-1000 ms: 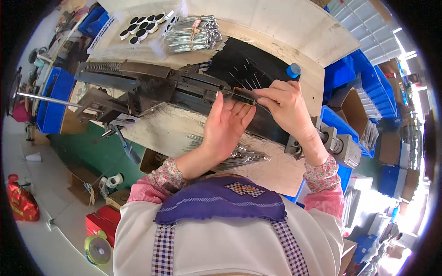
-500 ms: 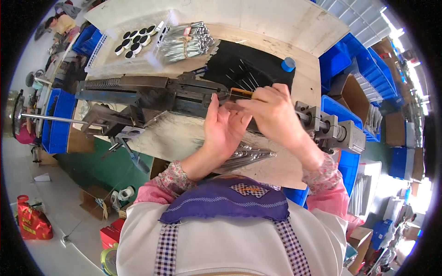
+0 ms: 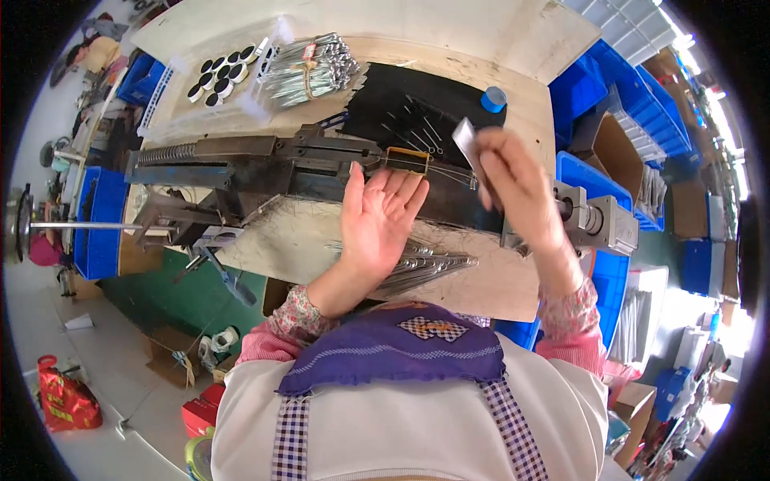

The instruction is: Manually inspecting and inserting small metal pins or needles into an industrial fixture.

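My left hand [image 3: 377, 218] lies palm up with its fingers stretched out, their tips at a yellow-edged rectangular frame [image 3: 407, 161] on the long dark steel machine [image 3: 265, 170]. To the right, my right hand [image 3: 513, 180] is raised and closed around a flat, silvery metal piece [image 3: 465, 138]; its exact kind is unclear. Between the hands, thin metal wires [image 3: 451, 172] run from the frame toward the right. A pile of looped-end metal rods [image 3: 425, 268] lies on the table just below my left hand, partly hidden by that forearm.
Behind the machine are a clear plastic crate [image 3: 168, 104] of black-and-white round parts, a tied bundle of metal rods [image 3: 313, 72], a black cloth [image 3: 385, 96] with a few loose rods, and a blue cap [image 3: 494, 99]. Blue bins [image 3: 634, 104] stand at right.
My right hand has moved right, away from the left hand, and the silvery metal piece now shows in it. My left hand has opened out flat. The yellow-edged frame is more exposed.
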